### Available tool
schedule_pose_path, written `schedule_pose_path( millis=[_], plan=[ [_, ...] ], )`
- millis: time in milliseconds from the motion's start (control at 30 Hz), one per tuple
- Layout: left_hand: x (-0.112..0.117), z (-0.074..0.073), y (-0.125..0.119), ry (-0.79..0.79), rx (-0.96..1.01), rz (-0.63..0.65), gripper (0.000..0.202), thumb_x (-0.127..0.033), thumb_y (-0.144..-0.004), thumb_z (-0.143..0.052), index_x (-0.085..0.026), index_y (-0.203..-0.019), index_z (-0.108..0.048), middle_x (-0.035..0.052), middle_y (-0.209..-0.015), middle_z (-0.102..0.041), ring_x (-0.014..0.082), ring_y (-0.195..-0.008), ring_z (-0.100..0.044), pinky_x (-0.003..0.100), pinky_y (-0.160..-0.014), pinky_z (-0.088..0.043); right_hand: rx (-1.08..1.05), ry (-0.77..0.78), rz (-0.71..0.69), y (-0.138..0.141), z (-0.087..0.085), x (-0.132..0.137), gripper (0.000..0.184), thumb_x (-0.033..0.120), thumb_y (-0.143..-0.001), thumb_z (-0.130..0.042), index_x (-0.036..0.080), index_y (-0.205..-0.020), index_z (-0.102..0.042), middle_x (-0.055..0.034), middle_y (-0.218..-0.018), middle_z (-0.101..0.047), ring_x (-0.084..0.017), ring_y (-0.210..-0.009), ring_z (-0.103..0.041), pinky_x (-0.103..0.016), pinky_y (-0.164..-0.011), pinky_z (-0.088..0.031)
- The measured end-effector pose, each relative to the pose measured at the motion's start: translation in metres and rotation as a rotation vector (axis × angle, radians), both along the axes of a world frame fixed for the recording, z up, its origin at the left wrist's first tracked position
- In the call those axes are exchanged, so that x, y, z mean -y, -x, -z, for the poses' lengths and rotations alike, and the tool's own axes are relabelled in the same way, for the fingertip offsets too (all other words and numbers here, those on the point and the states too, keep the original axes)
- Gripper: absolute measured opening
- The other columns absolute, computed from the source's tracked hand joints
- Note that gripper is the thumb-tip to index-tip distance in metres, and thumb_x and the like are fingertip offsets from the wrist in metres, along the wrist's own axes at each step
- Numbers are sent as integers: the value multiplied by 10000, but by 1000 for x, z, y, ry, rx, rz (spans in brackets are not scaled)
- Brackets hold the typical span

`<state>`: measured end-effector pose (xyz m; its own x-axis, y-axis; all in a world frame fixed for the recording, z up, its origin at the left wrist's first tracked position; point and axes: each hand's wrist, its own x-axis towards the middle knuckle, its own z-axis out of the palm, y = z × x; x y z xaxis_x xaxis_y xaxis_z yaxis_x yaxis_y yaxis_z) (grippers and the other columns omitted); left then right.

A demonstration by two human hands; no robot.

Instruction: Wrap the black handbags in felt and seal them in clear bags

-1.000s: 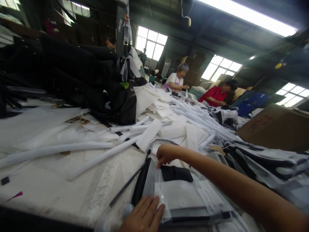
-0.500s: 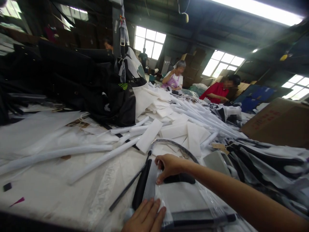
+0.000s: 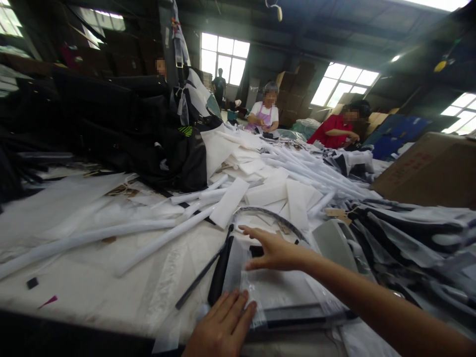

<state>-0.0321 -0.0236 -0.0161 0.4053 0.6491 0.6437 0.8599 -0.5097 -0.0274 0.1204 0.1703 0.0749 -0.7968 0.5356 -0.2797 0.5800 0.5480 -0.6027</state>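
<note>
A clear plastic bag (image 3: pixel 286 297) with a white and black item inside lies at the near edge of the work table (image 3: pixel 85 287). My left hand (image 3: pixel 219 329) rests flat on the bag's near left corner, fingers stretched out. My right hand (image 3: pixel 273 249) hovers over the bag's far end with fingers spread and straight, holding nothing. A black folded item (image 3: pixel 220 265) lies along the bag's left side.
Long white paper-wrapped rods (image 3: pixel 159 240) and white sheets (image 3: pixel 267 191) litter the table. A heap of black bags (image 3: pixel 122 129) stands at the back left, a cardboard box (image 3: pixel 427 171) at the right. Two people (image 3: pixel 265 111) work at the far end.
My right hand has let go of the bag's far edge, lifted a little and opened its fingers. My left hand stays flat on the near corner.
</note>
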Motion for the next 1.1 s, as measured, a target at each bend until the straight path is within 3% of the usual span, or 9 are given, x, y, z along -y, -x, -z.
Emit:
schedule_pose_path(
  millis=[133, 300, 433, 567, 633, 800, 900, 1000, 1100],
  plan=[
    [1, -3, 1, 12, -19, 6, 413, -155, -1061, -318, -190, -1259, -678, 38, -1216, -732, 200, -1079, -715, 304, -901, -610, 138, -49, -109, -6, -1, 19, 1257, 498, -601, -883, 194, -1599, -182, -194, -1564, -383, -391, -1421, -354, -508, -1159, -281],
    [3, -1, 3, 8, -55, 25, 464, -69, -1036, -292, -194, -1278, -668, 69, -1242, -717, 217, -1125, -697, 338, -913, -602, 232, 4, -108, 1, 9, 13, 1238, 443, -632, -874, 218, -1604, -142, -205, -1563, -382, -430, -1432, -325, -551, -1161, -241],
    [6, 0, 5, 34, -93, 36, 452, -80, -1033, -316, -200, -1330, -635, 86, -1299, -685, 231, -1171, -672, 353, -936, -592, 145, 56, -55, -6, 6, 9, 1074, 378, -773, -766, 212, -1607, -111, -163, -1505, -485, -337, -1400, -417, -479, -1162, -281],
    [7, 1, 5, 34, -129, 36, 445, -93, -1036, -332, -201, -1381, -591, 78, -1317, -676, 228, -1188, -662, 345, -951, -586, 126, 34, -145, -15, 6, 18, 1226, 483, -690, -819, 202, -1608, -58, -169, -1639, -240, -363, -1493, -236, -568, -1209, -110],
    [6, 1, 4, 20, -104, 14, 456, -97, -1040, -301, -196, -1366, -604, 75, -1303, -685, 222, -1176, -669, 341, -944, -590, 127, -38, -139, -16, 12, 24, 1261, 489, -632, -859, 189, -1605, -115, -181, -1635, -242, -389, -1492, -225, -606, -1201, -60],
    [5, 3, 1, 13, -68, 1, 486, -90, -1030, -269, -209, -1302, -653, 61, -1278, -702, 204, -1158, -678, 320, -947, -585, 8, -174, 21, -13, 30, 34, 950, 348, -762, -802, 190, -1559, -310, -164, -1464, -541, -329, -1365, -476, -559, -1178, -233],
    [4, 4, 2, -5, -78, -4, 488, -87, -1020, -280, -217, -1318, -643, 51, -1298, -692, 197, -1173, -670, 309, -970, -570, -50, -250, 104, -9, 35, 37, 571, 201, -919, -593, 202, -1475, -466, -121, -1369, -637, -263, -1299, -561, -524, -1173, -278],
    [4, 4, 2, -64, -78, 6, 511, -58, -1001, -274, -213, -1321, -641, 50, -1308, -685, 198, -1179, -668, 308, -979, -561, -121, -359, 208, -16, 28, 40, 437, 96, -943, -466, 217, -1337, -613, -88, -1302, -687, -224, -1229, -619, -469, -1150, -340],
    [7, -1, 5, -30, -41, 57, 431, -118, -1002, -365, -204, -1326, -636, 62, -1324, -674, 209, -1182, -668, 300, -993, -549, -205, -490, 313, -49, 11, 56, 367, 158, -938, -514, 238, -1264, -662, -76, -1310, -680, -246, -1244, -601, -481, -1163, -319]
  ],
)
